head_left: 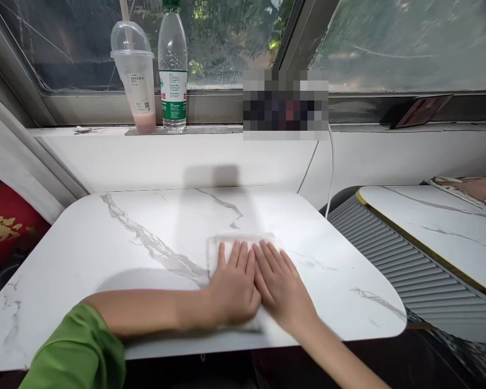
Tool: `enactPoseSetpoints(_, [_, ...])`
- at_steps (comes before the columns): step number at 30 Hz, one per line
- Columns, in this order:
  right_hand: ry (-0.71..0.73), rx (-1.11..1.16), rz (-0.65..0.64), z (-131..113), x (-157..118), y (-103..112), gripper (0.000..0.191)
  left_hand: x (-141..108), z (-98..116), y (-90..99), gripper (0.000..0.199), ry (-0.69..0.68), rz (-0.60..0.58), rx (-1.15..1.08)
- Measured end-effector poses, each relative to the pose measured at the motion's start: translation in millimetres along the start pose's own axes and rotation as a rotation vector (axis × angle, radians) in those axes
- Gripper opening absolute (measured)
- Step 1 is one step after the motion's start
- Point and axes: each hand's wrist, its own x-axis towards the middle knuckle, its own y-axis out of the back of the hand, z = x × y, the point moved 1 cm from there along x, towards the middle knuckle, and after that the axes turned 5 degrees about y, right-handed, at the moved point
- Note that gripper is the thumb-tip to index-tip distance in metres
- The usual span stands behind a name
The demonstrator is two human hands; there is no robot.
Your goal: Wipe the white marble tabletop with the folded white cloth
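Observation:
My left hand (234, 286) lies flat with its fingers spread on a white cloth (214, 253), near the front middle of a white marble-patterned table (117, 248). Beside it, my right hand (282, 286) also presses flat on the cloth, fingers stretched forward. The two hands touch along their inner edges. Most of the cloth is hidden under them, and its edges look slightly blurred. A green sleeve (79, 346) covers part of my left arm.
On the window sill stand a plastic cup with a straw (135, 81) and a water bottle (173, 81). A white cable (331, 173) hangs behind the table's right side. A grey ribbed cabinet (392, 259) stands at right, a red cloth item (12, 227) at left.

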Motion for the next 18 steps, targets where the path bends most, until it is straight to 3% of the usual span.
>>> enactPoseSetpoints(4, [0.112, 0.079, 0.002, -31, -23, 28, 0.064, -44, 8, 11.7, 0.06, -0.072, -0.043, 0.01])
enactPoseSetpoints(8, [0.126, 0.091, -0.014, -28, -14, 20, 0.057, -40, 1, 14.0, 0.059, -0.04, -0.126, -0.048])
enactPoseSetpoints(10, [0.092, 0.107, -0.035, -16, 5, 4, 0.052, -22, -8, 9.3, 0.059, 0.021, -0.141, -0.076])
enactPoseSetpoints(13, [0.004, 0.214, -0.106, 9, 55, -23, 0.05, 21, -35, 2.5, 0.058, 0.178, -0.067, -0.09])
enactPoseSetpoints(16, [-0.088, 0.326, -0.159, 29, 119, -47, 0.048, 71, -78, 3.4, 0.056, 0.303, 0.03, -0.088])
enactPoseSetpoints(18, [-0.153, 0.351, -0.146, 36, 158, -59, 0.046, 100, -110, 7.6, 0.055, 0.297, 0.05, -0.076])
